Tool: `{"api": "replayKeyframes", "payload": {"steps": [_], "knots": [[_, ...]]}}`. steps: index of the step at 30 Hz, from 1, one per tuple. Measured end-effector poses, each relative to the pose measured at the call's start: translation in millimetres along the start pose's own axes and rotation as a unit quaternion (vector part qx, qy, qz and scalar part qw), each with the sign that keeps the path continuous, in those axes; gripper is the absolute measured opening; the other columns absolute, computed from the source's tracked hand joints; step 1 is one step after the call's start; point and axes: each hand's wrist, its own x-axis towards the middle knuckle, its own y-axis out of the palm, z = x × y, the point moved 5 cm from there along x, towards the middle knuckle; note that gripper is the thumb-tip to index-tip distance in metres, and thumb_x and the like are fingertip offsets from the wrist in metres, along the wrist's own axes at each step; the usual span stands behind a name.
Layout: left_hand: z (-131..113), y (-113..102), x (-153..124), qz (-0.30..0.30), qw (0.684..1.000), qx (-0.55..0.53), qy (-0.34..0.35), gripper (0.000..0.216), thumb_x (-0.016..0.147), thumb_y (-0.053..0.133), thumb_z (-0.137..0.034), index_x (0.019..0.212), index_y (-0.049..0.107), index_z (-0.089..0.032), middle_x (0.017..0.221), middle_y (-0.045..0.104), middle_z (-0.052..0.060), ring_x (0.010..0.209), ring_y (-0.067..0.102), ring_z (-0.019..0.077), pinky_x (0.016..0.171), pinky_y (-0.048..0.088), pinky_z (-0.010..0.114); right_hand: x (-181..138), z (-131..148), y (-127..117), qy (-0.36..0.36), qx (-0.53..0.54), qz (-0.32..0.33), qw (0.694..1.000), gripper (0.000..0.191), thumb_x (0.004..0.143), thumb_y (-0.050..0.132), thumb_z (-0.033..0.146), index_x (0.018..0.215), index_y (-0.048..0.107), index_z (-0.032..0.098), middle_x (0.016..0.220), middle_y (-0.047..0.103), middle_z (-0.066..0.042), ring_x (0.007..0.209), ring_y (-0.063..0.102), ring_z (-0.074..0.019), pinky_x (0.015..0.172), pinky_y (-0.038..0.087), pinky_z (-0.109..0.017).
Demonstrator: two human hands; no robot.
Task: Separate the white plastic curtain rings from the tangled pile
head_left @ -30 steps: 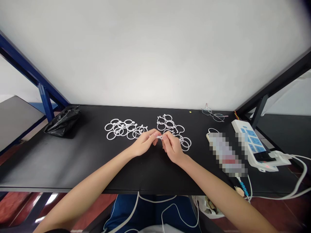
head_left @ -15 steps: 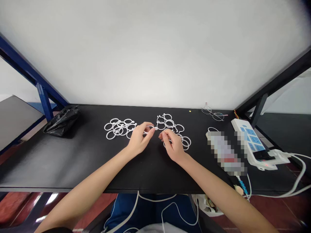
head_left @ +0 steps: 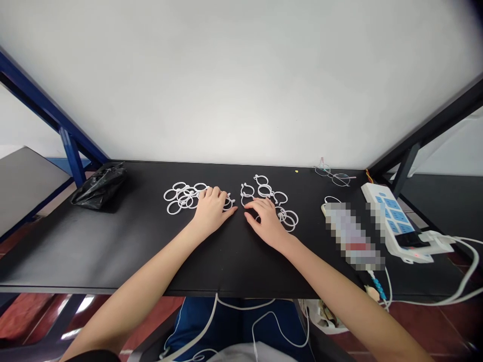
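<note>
White plastic rings with small knobs, like curtain rings, lie in two loose groups on the black tabletop. My left hand (head_left: 211, 211) rests palm down over the right end of the left group of rings (head_left: 182, 197). Its thumb points to the right, away from the fingers, and a ring (head_left: 229, 202) shows beside it. Over the near part of the right group of rings (head_left: 264, 190), my right hand (head_left: 268, 225) has its fingers stretched and its thumb apart. Some rings beneath both hands are hidden. I see nothing gripped in either hand.
A crumpled black plastic bag (head_left: 100, 187) lies at the left. On the right are eyeglasses (head_left: 340, 179), a blurred-out phone-like object (head_left: 352, 236) with a cable, and a white power strip (head_left: 396, 221). A pale wall (head_left: 241, 85) stands behind the table.
My left hand has let go of a ring it pinched, moved slightly left and flattened over the left group. My right hand has opened its fingers over the right group.
</note>
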Motion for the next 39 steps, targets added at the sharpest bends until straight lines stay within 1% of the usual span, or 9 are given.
{"api": "replayKeyframes", "payload": {"steps": [4,8,12,15,19,23,28,33,39], "knots": [[0,0,0,0.000,1.000,-0.001,0.001,0.034,0.087,0.059,-0.046,0.100,0.061,-0.015,0.098,0.059,0.012,0.097,0.054,0.0306,0.086,0.039,0.043,1,-1,-1,-0.010,0.008,-0.015,1.000,0.015,0.091,0.049,0.015,0.096,0.062,0.022,0.103,0.069,-0.005,0.116,0.056,-0.0267,0.110,0.029,-0.056],[-1,-1,0,0.006,1.000,-0.006,0.001,0.035,0.086,0.060,-0.046,0.101,0.061,-0.015,0.099,0.058,0.012,0.097,0.054,0.0304,0.087,0.039,0.044,2,-2,-2,-0.020,0.005,-0.028,0.999,0.013,0.086,0.056,0.013,0.094,0.062,0.022,0.099,0.069,-0.005,0.109,0.058,-0.0266,0.107,0.031,-0.055],[-4,-3,-1,0.009,1.000,-0.013,0.004,0.034,0.086,0.061,-0.045,0.102,0.061,-0.015,0.099,0.058,0.012,0.096,0.053,0.0303,0.089,0.039,0.045,3,-4,-3,-0.020,0.003,-0.038,0.999,0.016,0.080,0.061,0.008,0.088,0.063,0.022,0.084,0.069,-0.002,0.093,0.060,-0.0243,0.102,0.036,-0.051],[-5,-4,0,0.009,1.000,-0.009,0.010,0.033,0.086,0.061,-0.043,0.104,0.061,-0.015,0.100,0.057,0.012,0.097,0.052,0.0301,0.089,0.039,0.045,4,-5,-4,-0.026,0.005,-0.047,0.999,0.016,0.080,0.062,0.007,0.082,0.063,0.023,0.077,0.069,-0.001,0.089,0.059,-0.0235,0.099,0.038,-0.049],[-6,-6,0,-0.004,1.000,-0.027,0.011,0.031,0.085,0.062,-0.041,0.104,0.061,-0.016,0.102,0.057,0.012,0.098,0.050,0.0298,0.088,0.040,0.045,4,-3,-6,-0.033,0.014,-0.058,0.998,0.015,0.081,0.062,0.008,0.079,0.062,0.023,0.077,0.068,0.000,0.086,0.058,-0.0227,0.099,0.038,-0.048],[-11,-10,0,-0.019,0.995,-0.091,0.034,0.028,0.085,0.062,-0.038,0.105,0.060,-0.019,0.108,0.056,0.010,0.102,0.049,0.0283,0.091,0.041,0.045,3,-1,-9,-0.028,0.027,-0.071,0.997,0.013,0.082,0.062,0.010,0.082,0.062,0.023,0.078,0.068,0.000,0.085,0.059,-0.0222,0.097,0.039,-0.047],[-22,-7,-3,0.003,0.986,-0.138,0.093,0.021,0.087,0.058,-0.034,0.104,0.060,-0.021,0.114,0.060,0.008,0.111,0.049,0.0265,0.109,0.027,0.054,3,-1,-12,-0.019,0.039,-0.077,0.996,0.011,0.082,0.061,0.012,0.083,0.062,0.023,0.078,0.068,0.000,0.083,0.061,-0.0212,0.098,0.039,-0.047],[-25,-1,-5,0.028,0.979,-0.164,0.115,0.022,0.088,0.055,-0.035,0.105,0.061,-0.022,0.121,0.062,0.007,0.117,0.049,0.0268,0.112,0.021,0.058,3,1,-15,-0.031,0.038,-0.099,0.994,0.011,0.086,0.057,0.015,0.079,0.058,0.023,0.078,0.067,0.000,0.081,0.059,-0.0205,0.095,0.041,-0.044],[-28,-1,-4,0.052,0.971,-0.183,0.145,0.029,0.091,0.052,-0.036,0.115,0.059,-0.021,0.125,0.062,0.009,0.120,0.051,0.0271,0.104,0.033,0.050,3,5,-19,-0.032,0.041,-0.112,0.992,0.011,0.087,0.056,0.017,0.078,0.057,0.023,0.078,0.066,0.000,0.080,0.059,-0.0206,0.095,0.042,-0.044]]}}
